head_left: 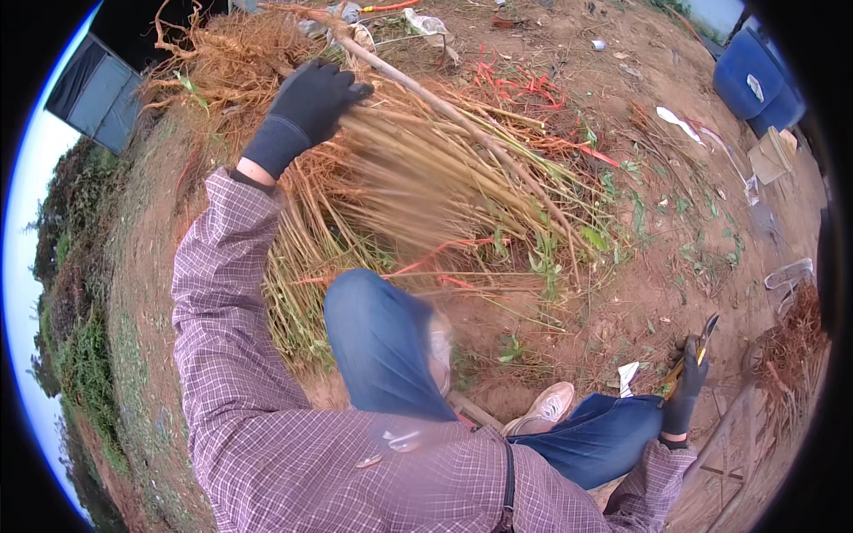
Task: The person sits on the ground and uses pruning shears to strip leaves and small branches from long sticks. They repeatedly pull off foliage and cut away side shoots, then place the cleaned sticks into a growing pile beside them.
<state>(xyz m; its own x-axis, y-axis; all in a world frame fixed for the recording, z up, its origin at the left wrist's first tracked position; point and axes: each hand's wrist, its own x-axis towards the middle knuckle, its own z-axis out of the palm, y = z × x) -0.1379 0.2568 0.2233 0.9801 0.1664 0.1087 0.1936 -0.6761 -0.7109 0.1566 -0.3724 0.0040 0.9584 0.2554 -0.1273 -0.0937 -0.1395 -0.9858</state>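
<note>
Brown dirt ground: our black-gloved left hand curls fingers round thin tan stems; black-gloved right hand's fingers grip yellow-handled pruners. Large brown-rooted heap remains, we judge.

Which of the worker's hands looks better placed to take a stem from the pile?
Probably the left hand: it is up at the stem pile, while the right hand is away from it, beside the right knee, gripping a yellow-handled tool.
</note>
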